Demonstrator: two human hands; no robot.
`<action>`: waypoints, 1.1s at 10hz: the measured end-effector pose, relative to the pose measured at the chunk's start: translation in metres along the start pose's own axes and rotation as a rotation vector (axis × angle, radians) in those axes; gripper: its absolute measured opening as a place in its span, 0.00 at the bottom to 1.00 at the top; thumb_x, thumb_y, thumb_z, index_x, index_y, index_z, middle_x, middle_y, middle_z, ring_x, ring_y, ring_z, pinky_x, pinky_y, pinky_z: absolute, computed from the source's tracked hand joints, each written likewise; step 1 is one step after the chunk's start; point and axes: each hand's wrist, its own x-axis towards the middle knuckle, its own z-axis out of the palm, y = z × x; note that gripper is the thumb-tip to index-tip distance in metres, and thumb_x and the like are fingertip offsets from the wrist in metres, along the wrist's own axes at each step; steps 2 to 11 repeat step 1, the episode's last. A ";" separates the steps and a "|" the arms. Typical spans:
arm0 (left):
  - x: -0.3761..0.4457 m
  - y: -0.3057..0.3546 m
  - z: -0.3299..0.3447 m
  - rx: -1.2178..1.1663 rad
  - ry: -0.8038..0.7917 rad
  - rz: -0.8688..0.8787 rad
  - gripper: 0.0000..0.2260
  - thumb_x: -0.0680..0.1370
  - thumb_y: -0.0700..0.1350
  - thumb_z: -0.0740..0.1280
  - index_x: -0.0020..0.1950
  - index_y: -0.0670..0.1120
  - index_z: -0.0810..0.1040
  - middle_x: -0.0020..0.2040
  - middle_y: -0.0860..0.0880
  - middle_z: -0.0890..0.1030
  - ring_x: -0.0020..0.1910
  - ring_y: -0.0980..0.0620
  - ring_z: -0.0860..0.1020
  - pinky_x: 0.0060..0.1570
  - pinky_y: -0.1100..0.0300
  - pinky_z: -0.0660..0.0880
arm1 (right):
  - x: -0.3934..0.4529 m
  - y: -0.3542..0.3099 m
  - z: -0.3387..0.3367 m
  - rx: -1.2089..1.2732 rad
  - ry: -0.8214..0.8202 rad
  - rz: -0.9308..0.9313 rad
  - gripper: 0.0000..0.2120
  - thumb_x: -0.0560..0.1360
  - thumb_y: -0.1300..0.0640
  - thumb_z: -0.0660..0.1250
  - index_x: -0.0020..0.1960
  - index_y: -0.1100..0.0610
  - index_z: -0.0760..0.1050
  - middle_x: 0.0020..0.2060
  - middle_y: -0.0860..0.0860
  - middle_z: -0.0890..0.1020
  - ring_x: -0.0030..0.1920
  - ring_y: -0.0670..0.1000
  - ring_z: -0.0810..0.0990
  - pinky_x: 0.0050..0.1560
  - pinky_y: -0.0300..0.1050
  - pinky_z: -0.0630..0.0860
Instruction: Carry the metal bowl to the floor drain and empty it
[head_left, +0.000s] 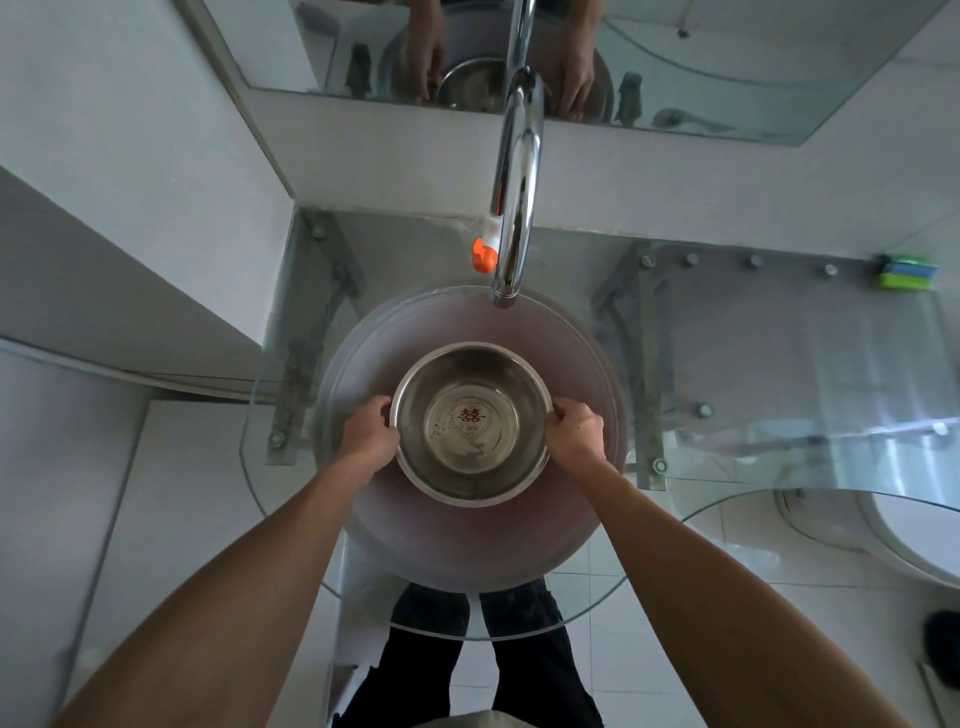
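White tiled walls and a pale tiled floor frame a small washroom, seen from the head camera looking straight down. A glass worktop (779, 364) on metal brackets carries a round frosted basin (353, 364) at the centre of the view. At 12 o'clock from the basin a chrome tap (517, 208) arches over its rim, with a white bottle with an orange cap (484, 255) just beside the tap's left. At 2 o'clock, well apart on the worktop, lies a green and blue sponge (906, 271). A mirror (727, 62) along the top edge reflects both hands and the bowl.

The metal bowl (470, 423) sits upright within the basin, towards its near side, its bottom printed with a red character inside a heart. It appears to hold a little clear water, though that is hard to tell.

The left hand (366, 434) is curled closed on the bowl's rim at 9 o'clock, fingers wrapped under the edge and thumb at the lip. The right hand (574, 434) grips the rim at 3 o'clock in the same way. Both bare forearms reach in from the bottom corners. Dark trousers show through the glass at 6 o'clock, and a white toilet (914, 530) curves in at 4 o'clock.
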 end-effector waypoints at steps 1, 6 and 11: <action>-0.001 0.011 -0.008 0.053 -0.006 -0.007 0.26 0.77 0.40 0.67 0.75 0.48 0.71 0.58 0.44 0.81 0.57 0.40 0.81 0.57 0.49 0.80 | -0.001 -0.002 -0.005 -0.028 0.003 0.007 0.12 0.77 0.63 0.59 0.55 0.64 0.78 0.48 0.60 0.81 0.47 0.59 0.80 0.39 0.40 0.71; -0.001 0.011 -0.008 0.053 -0.006 -0.007 0.26 0.77 0.40 0.67 0.75 0.48 0.71 0.58 0.44 0.81 0.57 0.40 0.81 0.57 0.49 0.80 | -0.001 -0.002 -0.005 -0.028 0.003 0.007 0.12 0.77 0.63 0.59 0.55 0.64 0.78 0.48 0.60 0.81 0.47 0.59 0.80 0.39 0.40 0.71; -0.001 0.011 -0.008 0.053 -0.006 -0.007 0.26 0.77 0.40 0.67 0.75 0.48 0.71 0.58 0.44 0.81 0.57 0.40 0.81 0.57 0.49 0.80 | -0.001 -0.002 -0.005 -0.028 0.003 0.007 0.12 0.77 0.63 0.59 0.55 0.64 0.78 0.48 0.60 0.81 0.47 0.59 0.80 0.39 0.40 0.71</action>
